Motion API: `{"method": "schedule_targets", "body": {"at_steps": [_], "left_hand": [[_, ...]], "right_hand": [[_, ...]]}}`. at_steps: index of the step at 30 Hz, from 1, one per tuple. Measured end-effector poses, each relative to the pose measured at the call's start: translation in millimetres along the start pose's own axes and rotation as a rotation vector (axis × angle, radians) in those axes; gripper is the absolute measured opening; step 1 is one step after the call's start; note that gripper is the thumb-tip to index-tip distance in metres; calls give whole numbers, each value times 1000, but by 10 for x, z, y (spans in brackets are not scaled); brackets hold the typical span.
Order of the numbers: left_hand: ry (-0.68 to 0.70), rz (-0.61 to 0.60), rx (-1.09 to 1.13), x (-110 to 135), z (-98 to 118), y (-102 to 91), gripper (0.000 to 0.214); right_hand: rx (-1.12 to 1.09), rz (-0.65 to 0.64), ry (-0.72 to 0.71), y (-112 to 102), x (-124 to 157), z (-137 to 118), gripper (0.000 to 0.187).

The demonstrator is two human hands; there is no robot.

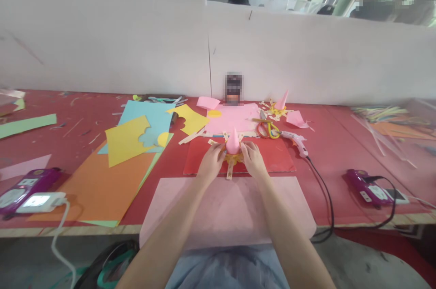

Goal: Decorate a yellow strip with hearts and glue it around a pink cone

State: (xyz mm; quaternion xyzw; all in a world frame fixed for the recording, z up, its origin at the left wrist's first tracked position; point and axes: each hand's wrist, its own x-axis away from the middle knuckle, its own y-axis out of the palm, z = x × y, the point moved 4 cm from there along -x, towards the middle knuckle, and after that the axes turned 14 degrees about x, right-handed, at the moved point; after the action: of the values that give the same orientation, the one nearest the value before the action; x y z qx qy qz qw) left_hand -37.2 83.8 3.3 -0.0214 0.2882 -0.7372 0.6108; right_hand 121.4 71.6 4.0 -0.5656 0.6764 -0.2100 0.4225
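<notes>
A paper craft with a pink cone (pixel 233 142) on a yellow base stands over a red board (pixel 272 157). Pale strips with small brown marks fan out from the base, one (pixel 230 172) pointing towards me. My left hand (pixel 214 156) grips the craft's left side, and my right hand (pixel 252 155) grips its right side, both close to the foot of the cone. The fingertips are partly hidden behind it. Scissors (pixel 267 129) with red and yellow handles lie just behind my right hand. Beside them rests a pink and white glue gun (pixel 297 141) with a black cord.
A similar craft (pixel 279 105) stands at the back right. Yellow (pixel 126 141), blue (pixel 146 116) and orange paper (pixel 98 184) overlap on the left. Purple power strips (pixel 369 188) sit at both sides. A pink pad (pixel 228 212) covers the front edge; a white partition (pixel 136 44) rises behind.
</notes>
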Motion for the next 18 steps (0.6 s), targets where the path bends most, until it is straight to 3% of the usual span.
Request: {"method": "schedule_targets", "body": {"at_steps": [18], "left_hand": [[-24, 12, -11, 0, -32, -2, 30]], "right_hand": [[57, -22, -5, 28, -1, 14, 45]]}}
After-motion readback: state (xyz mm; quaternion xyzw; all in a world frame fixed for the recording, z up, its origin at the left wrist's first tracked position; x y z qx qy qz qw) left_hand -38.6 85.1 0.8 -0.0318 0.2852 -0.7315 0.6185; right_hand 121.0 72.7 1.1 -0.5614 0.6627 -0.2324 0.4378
